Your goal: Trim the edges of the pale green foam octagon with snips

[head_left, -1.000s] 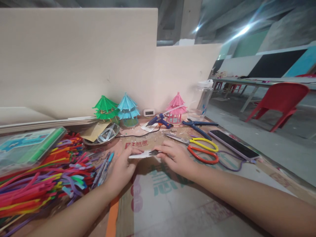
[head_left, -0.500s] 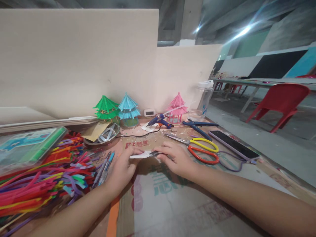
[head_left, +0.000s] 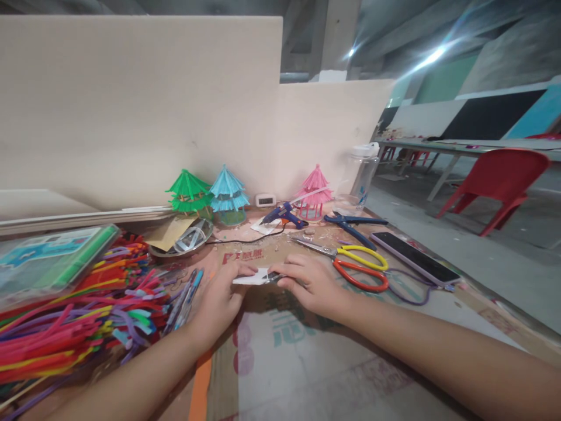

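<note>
My left hand (head_left: 219, 301) pinches a small flat white piece (head_left: 249, 278), which looks like card or paper, between thumb and fingers. From the right, my right hand (head_left: 313, 289) grips a small dark pointed tool (head_left: 272, 276) that looks like a craft knife, mostly hidden by the fingers. Its tip lies against the right end of the white piece. Both hands are above the printed cardboard sheet (head_left: 324, 362). Beyond my right hand lie scissors (head_left: 335, 252) with yellow and orange handles.
Left are pipe cleaners (head_left: 65, 333), a plastic case (head_left: 52, 257), pens (head_left: 186, 301) and a metal dish (head_left: 193, 248). Behind stand green (head_left: 186, 190), blue (head_left: 228, 196) and pink (head_left: 316, 187) pavilions, a glue gun (head_left: 284, 213) and a bottle (head_left: 362, 178). Right are pliers (head_left: 350, 222) and a phone (head_left: 414, 257).
The dark tool has shifted slightly left over the white piece, and its tip has changed angle. The white piece appears slightly turned. Both hands stay nearly in place.
</note>
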Available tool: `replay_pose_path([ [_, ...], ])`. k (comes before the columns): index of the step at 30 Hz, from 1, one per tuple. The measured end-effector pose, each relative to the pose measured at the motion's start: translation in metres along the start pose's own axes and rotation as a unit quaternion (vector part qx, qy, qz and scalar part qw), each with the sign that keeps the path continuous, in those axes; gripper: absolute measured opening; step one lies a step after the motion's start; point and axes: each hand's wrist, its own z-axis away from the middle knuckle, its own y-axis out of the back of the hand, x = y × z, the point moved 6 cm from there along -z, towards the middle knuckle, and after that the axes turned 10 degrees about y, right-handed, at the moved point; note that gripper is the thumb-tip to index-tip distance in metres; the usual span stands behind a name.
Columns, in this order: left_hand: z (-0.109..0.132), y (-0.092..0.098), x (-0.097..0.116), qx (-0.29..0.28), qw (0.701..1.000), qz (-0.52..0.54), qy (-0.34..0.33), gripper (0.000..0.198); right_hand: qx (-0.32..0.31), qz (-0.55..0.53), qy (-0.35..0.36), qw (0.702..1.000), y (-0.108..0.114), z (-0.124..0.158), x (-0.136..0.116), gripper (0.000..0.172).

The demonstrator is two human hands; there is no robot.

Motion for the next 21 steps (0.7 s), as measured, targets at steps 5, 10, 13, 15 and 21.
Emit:
replay_pose_path([
  [5,0.0007,-0.0009,-0.0046,-0.008,0.999,-0.027,0.025,0.015,0.018,-0.002,0.013,1.000,0.0019,-0.0012,-0.0016,0.037],
  [10,0.0002,-0.0014,-0.0031,0.000,1.000,-0.003,0.014,0.013,0.022,0.003,0.019,1.000,0.0023,-0.0021,-0.0019,0.037],
  [13,-0.0008,-0.0013,-0.0012,0.003,1.000,0.006,0.013,0.012,0.026,0.008,0.020,0.999,0.0029,-0.0021,-0.0019,0.035],
  [15,-0.0013,-0.0013,-0.0006,0.003,1.000,0.002,0.015,0.012,0.024,0.009,0.019,1.000,0.0030,-0.0022,-0.0019,0.034],
  [21,-0.0014,-0.0005,-0.0021,0.009,1.000,0.008,0.025,0.011,0.031,0.001,-0.012,0.999,0.0043,-0.0014,0.0016,0.031],
])
